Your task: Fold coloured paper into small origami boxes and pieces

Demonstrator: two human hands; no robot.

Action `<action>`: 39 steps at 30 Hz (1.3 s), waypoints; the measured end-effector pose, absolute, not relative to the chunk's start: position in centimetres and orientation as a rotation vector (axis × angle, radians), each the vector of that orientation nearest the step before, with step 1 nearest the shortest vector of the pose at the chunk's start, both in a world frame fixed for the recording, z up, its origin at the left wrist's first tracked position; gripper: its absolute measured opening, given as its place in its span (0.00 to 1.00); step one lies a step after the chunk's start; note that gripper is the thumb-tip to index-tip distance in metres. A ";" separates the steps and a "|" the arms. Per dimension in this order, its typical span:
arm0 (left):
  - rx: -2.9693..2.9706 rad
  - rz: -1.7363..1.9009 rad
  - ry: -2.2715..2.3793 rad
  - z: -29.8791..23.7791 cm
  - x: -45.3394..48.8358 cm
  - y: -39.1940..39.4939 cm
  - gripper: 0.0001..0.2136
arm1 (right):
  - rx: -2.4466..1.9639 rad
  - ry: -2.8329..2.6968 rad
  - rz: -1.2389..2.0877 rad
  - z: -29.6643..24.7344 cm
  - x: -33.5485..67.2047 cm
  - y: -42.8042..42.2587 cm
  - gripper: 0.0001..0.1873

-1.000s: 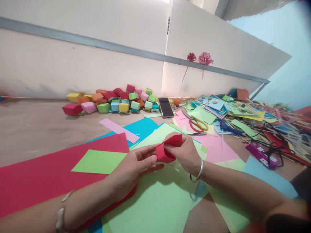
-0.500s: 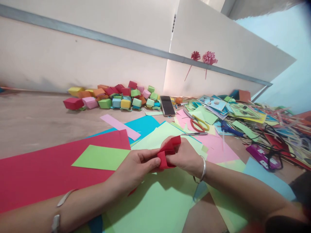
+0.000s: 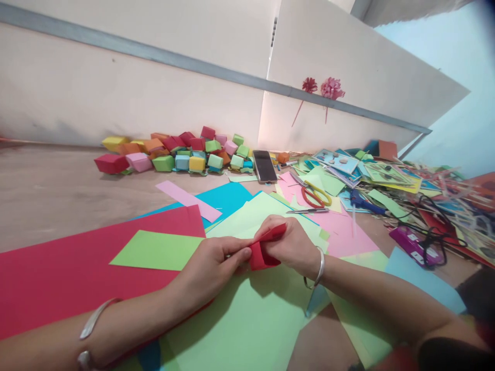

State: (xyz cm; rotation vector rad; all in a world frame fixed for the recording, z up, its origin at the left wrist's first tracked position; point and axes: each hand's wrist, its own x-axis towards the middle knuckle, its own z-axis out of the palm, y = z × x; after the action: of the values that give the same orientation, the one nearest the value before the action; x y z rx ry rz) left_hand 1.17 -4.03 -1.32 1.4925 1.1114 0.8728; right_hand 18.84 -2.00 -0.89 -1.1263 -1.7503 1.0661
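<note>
A small red folded paper box (image 3: pixel 264 257) is held between both hands above the pale green sheets. My left hand (image 3: pixel 220 257) pinches its left edge between thumb and fingers. My right hand (image 3: pixel 292 245) grips it from the right, some fingers inside and behind the paper, partly hidden. A red flap stands up along the top of the box. Beneath the hands lies a pale green paper sheet (image 3: pixel 240 319). Left of them, a bright green paper strip (image 3: pixel 154 251) rests on a large red sheet (image 3: pixel 58 278).
Several coloured paper boxes (image 3: pixel 197 164) line the wall, beside a phone (image 3: pixel 265 166). Scissors (image 3: pixel 315 196), a craft knife (image 3: pixel 308 211), a blue glue gun (image 3: pixel 367 202) and a purple power strip (image 3: pixel 413 245) with black cable lie right. Paper scraps and cards (image 3: pixel 386 174) pile up at far right.
The upright red flap has been lowered toward the box, with the fingers closer together at its top edge. The camera view has shifted slightly.
</note>
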 end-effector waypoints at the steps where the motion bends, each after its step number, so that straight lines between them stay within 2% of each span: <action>1: 1.503 0.850 1.114 -1.4 1.1 -3.9 0.09 | -1.142 -1.777 1.084 -0.7 18.9 -2.0 0.10; 4: 1.500 0.794 1.108 -1.4 1.1 -3.7 0.11 | -1.174 -1.830 1.072 -0.1 19.0 -1.9 0.07; 7: 1.476 0.895 1.111 -0.8 1.1 -3.7 0.12 | -1.163 -1.859 0.916 0.1 19.0 -2.0 0.01; 12: 1.407 0.995 1.116 -0.3 1.0 -4.1 0.09 | -1.172 -1.858 0.921 -0.6 18.8 -2.4 0.08; 18: 1.399 0.931 1.108 -0.9 0.9 -4.4 0.02 | -1.146 -1.944 0.905 -1.3 18.3 -2.6 0.06; 31: 1.323 0.914 1.121 -0.7 1.0 -4.5 0.04 | -0.923 -2.065 0.796 -1.2 18.7 -2.5 0.10; 35: 1.303 0.845 1.129 -0.5 1.0 -4.2 0.06 | -0.905 -2.090 0.765 -1.4 18.7 -2.5 0.12; 39: 1.396 0.747 1.110 -0.3 1.0 -4.1 0.13 | -0.891 -2.073 0.720 -1.5 18.6 -2.7 0.13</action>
State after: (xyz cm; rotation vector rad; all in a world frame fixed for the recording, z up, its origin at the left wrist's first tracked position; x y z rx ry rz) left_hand 0.97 -4.07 -0.31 1.3956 1.1097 0.7473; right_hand 18.65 -2.65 -1.53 -0.8906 -2.0732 0.7203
